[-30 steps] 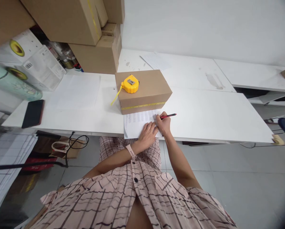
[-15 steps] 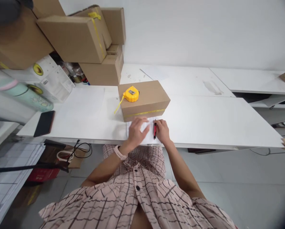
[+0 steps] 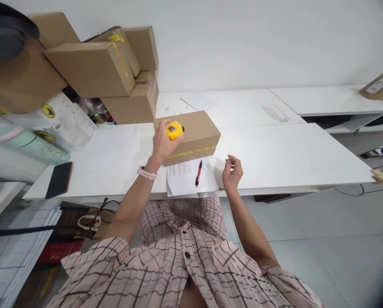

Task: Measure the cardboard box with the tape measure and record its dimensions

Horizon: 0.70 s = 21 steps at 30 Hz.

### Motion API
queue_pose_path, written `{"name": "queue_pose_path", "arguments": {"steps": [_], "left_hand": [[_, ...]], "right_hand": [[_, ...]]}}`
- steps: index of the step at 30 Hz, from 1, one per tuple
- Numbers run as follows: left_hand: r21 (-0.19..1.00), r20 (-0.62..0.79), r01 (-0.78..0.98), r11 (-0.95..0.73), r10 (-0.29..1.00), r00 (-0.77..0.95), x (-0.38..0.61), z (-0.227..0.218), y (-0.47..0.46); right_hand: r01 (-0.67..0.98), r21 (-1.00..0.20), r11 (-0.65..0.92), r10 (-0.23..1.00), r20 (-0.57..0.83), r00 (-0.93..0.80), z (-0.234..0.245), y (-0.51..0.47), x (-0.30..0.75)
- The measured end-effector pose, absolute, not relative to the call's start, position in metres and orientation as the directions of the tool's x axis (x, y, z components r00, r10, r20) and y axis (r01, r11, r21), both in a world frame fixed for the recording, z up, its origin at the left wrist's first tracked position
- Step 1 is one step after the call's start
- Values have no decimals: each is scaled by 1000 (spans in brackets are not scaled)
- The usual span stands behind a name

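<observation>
- At the bottom of the frame is the person's checked shirt (image 3: pixel 146 273), pink with dark lines.
- Just past it, at the middle of the table's (image 3: pixel 275 158) near edge, lie printed papers (image 3: pixel 180 182). A red and black pen (image 3: pixel 198 173) rests on them, and no hand touches it.
- Right of the papers is the right hand (image 3: pixel 232 173). Its fingers curl loosely, with a gap to the thumb, and it holds nothing. I can't tell if it touches the table.
- Left of the middle, the left hand (image 3: pixel 163 143) has its fingers and thumb wrapped around the yellow tape measure (image 3: pixel 175 130). A pale band (image 3: pixel 146 173) is on that wrist.
- The tape measure is over the left end of the brown box (image 3: pixel 199 122), near the middle of the frame. I can't tell if they touch.
- The step in hand looks like taking hold of the tape measure. I think moving it would call for a snug grip and a clean lift, so the box does not slide.
- At the left of the frame lie a dark phone (image 3: pixel 59 179) and, behind it, a green bottle (image 3: pixel 34 145).
- At the upper left, big brown boxes (image 3: pixel 85 70) are piled by the white wall (image 3: pixel 258 42).
</observation>
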<state>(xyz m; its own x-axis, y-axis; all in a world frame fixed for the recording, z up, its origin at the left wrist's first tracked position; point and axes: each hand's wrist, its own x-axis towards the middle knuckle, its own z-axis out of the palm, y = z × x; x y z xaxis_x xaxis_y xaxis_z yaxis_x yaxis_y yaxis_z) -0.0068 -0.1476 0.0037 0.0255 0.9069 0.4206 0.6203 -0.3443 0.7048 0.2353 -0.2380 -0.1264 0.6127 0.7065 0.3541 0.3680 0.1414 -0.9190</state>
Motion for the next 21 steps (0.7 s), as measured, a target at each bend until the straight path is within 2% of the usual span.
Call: {"name": "queue_pose_path", "arguments": {"steps": [2, 4, 5, 7, 10, 15, 18, 21], "left_hand": [[835, 329, 410, -367, 930, 164, -3, 13, -166], [928, 225, 208, -308, 911, 344, 3, 21, -181], [953, 185, 147, -266, 891, 414, 6, 24, -186], [971, 135, 109, -211, 867, 479, 10, 28, -192], [977, 106, 110, -183, 862, 495, 10, 27, -193], [981, 70, 120, -149, 863, 499, -1, 27, -191], [985, 71, 110, -135, 887, 456, -19, 33, -181], [988, 91, 88, -128, 934, 346, -57, 39, -160]], "right_hand": [[193, -969, 155, 805, 237, 545, -99, -236, 234], [-67, -989, 132, 938, 103, 332, -68, -232, 229], [-171, -980, 105, 977, 70, 202, -53, -230, 226], [-273, -961, 42, 999, 40, 15, -27, -226, 219], [-293, -956, -8, 997, 16, -82, -4, -223, 212], [-248, -968, -35, 991, -1, -136, 3, -212, 205], [-228, -974, 12, 996, 33, -88, 6, -191, 212], [-232, -969, 87, 996, 79, 42, 13, -156, 235]]}}
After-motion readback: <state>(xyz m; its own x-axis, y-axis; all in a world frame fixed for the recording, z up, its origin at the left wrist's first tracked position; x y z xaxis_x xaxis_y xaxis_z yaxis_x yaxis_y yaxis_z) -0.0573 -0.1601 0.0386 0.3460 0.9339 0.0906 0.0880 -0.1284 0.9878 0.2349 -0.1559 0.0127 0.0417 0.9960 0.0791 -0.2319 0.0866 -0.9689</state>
